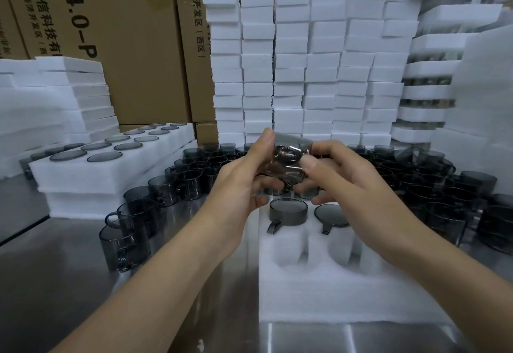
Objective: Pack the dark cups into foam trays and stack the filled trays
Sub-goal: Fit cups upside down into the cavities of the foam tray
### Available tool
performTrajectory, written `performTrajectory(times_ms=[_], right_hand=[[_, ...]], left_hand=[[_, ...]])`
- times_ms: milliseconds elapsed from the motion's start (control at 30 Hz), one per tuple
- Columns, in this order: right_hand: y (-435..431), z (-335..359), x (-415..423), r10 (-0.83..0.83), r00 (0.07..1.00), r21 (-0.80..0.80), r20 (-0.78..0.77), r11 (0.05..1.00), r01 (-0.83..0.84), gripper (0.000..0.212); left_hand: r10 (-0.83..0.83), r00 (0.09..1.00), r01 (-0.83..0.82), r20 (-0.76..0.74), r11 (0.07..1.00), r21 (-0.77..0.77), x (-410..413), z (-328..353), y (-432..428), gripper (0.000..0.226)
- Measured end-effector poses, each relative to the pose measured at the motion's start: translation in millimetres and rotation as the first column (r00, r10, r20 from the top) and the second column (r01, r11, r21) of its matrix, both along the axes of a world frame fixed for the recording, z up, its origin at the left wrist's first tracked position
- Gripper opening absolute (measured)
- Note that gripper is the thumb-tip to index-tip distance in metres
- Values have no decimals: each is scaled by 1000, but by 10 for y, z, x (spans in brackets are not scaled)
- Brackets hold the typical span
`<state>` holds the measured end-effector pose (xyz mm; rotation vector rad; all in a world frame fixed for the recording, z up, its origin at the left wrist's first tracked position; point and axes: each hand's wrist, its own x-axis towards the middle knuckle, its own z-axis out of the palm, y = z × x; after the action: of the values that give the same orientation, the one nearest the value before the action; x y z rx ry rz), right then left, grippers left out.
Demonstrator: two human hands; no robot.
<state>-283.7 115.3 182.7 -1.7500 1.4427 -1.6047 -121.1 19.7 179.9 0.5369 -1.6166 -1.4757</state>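
Hands hold one dark cup (287, 158) up over the foam tray (319, 291) on the table: left hand (244, 174) and right hand (341, 177) both wrapped around it. It looks light, hard and slippery (maybe breakable), so grip its sides, not the thin handle.
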Motion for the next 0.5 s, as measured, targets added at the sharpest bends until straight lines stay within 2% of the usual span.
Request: performTrajectory(times_ms=[133, 233, 300, 367, 467, 500], right_hand=[[-9, -26, 1, -21, 999, 5, -27, 1000, 21, 56], [4, 4, 10, -23, 1000, 22, -7, 999, 23, 44], [2, 21, 0, -42, 999, 48, -5, 998, 42, 53], [-3, 23, -8, -51, 999, 66, -14, 996, 52, 60], [3, 9, 3, -21, 1000, 66, -23, 998, 22, 49], [3, 7, 5, -14, 1000, 64, -22, 998, 15, 51]], left_hand=[[19, 999, -19, 26, 1000, -17, -15, -12, 5, 56], [-45, 999, 44, -9, 998, -39, 0, -1, 25, 61], [-58, 998, 58, 0, 996, -69, 11, 10, 42, 60], [-23, 1000, 23, 4, 996, -80, 12, 12, 43, 59], [46, 999, -46, 0, 997, -57, 1, -5, 14, 56], [53, 999, -53, 2, 998, -46, 1, -9, 10, 56]])
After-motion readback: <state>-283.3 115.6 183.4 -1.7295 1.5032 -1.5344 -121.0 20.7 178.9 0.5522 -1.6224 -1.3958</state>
